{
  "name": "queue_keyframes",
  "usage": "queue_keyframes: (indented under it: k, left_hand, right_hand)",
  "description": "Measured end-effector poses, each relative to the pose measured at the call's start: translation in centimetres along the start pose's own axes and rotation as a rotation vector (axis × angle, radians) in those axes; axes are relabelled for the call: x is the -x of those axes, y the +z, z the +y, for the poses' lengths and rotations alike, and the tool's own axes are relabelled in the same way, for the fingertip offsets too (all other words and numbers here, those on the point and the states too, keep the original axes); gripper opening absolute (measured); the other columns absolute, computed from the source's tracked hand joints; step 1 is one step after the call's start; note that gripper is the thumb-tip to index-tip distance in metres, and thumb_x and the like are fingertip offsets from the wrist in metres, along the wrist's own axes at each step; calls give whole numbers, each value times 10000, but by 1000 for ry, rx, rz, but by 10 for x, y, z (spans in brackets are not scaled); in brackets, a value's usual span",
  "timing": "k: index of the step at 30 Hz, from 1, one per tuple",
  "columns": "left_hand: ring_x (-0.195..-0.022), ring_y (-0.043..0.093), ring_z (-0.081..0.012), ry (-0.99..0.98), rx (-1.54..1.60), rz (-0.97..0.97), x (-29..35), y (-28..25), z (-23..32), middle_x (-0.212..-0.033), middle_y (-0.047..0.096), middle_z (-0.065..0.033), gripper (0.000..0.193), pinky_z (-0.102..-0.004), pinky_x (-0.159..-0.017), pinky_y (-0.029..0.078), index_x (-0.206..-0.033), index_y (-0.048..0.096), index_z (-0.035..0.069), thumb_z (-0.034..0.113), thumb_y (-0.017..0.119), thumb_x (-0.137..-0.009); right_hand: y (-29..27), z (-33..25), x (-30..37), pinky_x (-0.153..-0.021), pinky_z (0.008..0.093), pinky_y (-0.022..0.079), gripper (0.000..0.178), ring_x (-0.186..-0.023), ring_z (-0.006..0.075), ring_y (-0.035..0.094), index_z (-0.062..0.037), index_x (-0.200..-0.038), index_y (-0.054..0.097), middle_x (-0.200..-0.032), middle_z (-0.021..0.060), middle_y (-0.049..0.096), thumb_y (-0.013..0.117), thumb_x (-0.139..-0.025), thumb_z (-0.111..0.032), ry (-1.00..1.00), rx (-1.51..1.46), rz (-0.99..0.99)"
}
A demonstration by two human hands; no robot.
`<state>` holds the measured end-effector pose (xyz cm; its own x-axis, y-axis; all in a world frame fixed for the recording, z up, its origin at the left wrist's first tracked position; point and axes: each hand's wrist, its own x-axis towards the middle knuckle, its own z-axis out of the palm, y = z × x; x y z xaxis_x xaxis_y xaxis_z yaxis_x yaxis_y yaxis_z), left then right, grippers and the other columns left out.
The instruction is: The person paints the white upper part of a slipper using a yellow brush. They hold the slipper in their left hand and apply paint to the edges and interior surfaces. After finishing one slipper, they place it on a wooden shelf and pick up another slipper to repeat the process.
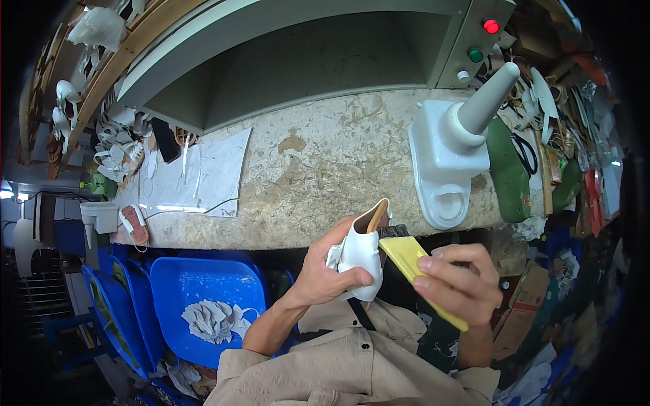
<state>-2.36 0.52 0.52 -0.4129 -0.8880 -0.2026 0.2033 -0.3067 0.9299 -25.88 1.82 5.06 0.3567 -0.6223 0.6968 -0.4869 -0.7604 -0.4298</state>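
My left hand (319, 271) grips a small white shoe (363, 257) over the near edge of the bench. The shoe's opening points up and away, showing a brown lining, and my left thumb presses on its white side. In my right hand (467, 281) is a flat, long yellow bar (405, 256), held tilted between thumb and fingers. Its far end lies right beside the shoe; whether the two touch I cannot tell. A dark piece (396, 231) shows behind the yellow bar, too hidden to name.
On the stained bench (305, 176) stands a white device with a grey cone (484, 101). A grey machine (325, 54) with red and green buttons spans the back. At left are a white sheet (217, 162), a phone (164, 140) and scraps; below, a blue bin (203, 277).
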Motion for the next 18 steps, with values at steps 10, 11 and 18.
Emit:
queue_keyframes:
  k: [10, 11, 18]
  left_hand:
    - [-1128, 532, -181, 98, -232, 45, -3, -1, -7, -1243, 565, -93, 830, -319, -985, 401, -1379, 503, -3, 394, 848, -737]
    - [-1123, 534, -180, 95, -230, 32, -3, -1, -8, -1246, 564, -92, 827, -317, -982, 404, -1379, 504, 1, 395, 846, -739]
    - [-1047, 550, -131, -45, -13, -43, 0, -1, -25, -1162, 597, -44, 775, -290, -926, 437, -1358, 513, 4, 430, 816, -786]
  right_hand:
    - [-5, -25, 7, -724, 325, 630, 315, -932, 223, 605, -135, -956, 729, -1055, 8, 670, 791, -682, 8, -137, 244, -164]
    - [-6, -24, 8, -747, 308, 622, 298, -935, 214, 610, -121, -956, 734, -1048, 12, 676, 773, -692, 12, -142, 231, -157]
    - [-4, -16, 26, -775, 266, 607, 300, -933, 199, 625, -102, -975, 746, -1055, 18, 690, 769, -699, 12, -91, 134, -120]
